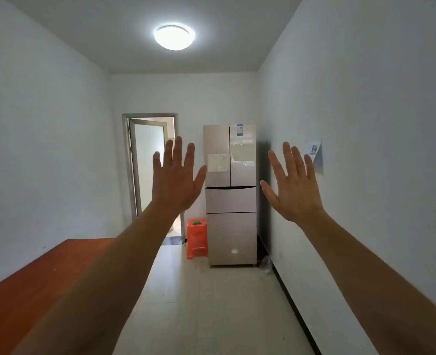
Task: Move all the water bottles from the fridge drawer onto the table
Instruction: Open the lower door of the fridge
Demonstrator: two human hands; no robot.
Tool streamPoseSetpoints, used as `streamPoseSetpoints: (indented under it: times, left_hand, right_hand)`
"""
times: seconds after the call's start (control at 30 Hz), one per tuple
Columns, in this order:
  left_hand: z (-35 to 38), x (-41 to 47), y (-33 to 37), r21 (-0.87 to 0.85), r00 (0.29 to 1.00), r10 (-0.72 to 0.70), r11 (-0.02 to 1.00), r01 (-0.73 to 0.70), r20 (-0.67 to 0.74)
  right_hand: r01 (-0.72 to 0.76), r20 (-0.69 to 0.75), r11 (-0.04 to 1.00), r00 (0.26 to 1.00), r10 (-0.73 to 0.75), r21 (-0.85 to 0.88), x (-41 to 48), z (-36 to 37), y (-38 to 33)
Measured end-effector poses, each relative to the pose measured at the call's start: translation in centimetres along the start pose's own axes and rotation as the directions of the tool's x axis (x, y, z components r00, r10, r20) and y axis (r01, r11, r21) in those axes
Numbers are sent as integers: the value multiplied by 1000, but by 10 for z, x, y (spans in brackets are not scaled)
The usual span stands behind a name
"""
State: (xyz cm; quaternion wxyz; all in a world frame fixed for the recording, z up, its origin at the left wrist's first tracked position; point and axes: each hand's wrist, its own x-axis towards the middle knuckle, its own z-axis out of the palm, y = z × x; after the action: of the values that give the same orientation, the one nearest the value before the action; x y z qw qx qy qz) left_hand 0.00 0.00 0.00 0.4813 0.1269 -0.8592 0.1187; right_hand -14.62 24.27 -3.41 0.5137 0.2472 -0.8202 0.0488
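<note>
Now, both bare arms reach forward and up, forearms rising from the lower corners of the view.

Left hand (177, 180): back toward the camera, palm toward the far wall. The fingers are straight, spread wide and tips up, with the thumb out to the right. It holds nothing.

Right hand (295, 190): mirrored pose, fingers splayed wide and leaning slightly left, thumb out to the left. It holds nothing. The hands are well apart and touch nothing.

Desk (32, 290): reddish-brown top along the left wall, long axis running away from the camera. The left forearm covers part of it.

Door (148, 165): ajar in the far wall.

Stool (197, 238): orange, just left of the fridge, with a small green object (196, 222) on top.

Fridge (231, 196): in the far right corner, seen between the hands. It stands upright, long axis vertical, front facing the camera.
- Upper drawer (231, 199): pushed in, front wide and horizontal.
- Lower drawer (231, 238): pushed in.
- Contents are hidden behind the fronts, so the bottles cannot be seen.

Paper (314, 155): on the right wall, behind the right fingertips.
</note>
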Motion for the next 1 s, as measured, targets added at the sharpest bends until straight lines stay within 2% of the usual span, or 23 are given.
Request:
streamPoseSetpoints:
  times: [0.07, 0.17, 0.43, 0.6, 0.83, 1.0]
  left_hand:
    - [6, -8, -6, 19, 997, -8, 1000, 7, 72]
    - [30, -22, -18, 26, 996, 18, 999, -20, 92]
    - [116, -39, -26, -32, 981, 0, 999, 6, 194]
    - [197, -29, -7, -55, 963, -14, 998, 30, 268]
    - [333, 19, 40, -31, 916, -37, 998, 54, 400]
    - [401, 74, 45, -13, 942, -20, 1000, 26, 334]
  right_hand:
    - [-11, 20, 1000, 1000, 11, -26, 1, 4, -6]
    - [-41, 31, 999, 999, 42, -16, -4, 20, -22]
    - [20, 153, 1000, 988, -22, 13, -32, 90, -45]
    - [37, 203, 999, 978, -41, 22, -34, 162, -18]
    - [-42, 258, 996, 966, 21, 73, -6, 294, 41]
    - [-62, 291, 990, 957, 23, 126, 37, 381, 70]
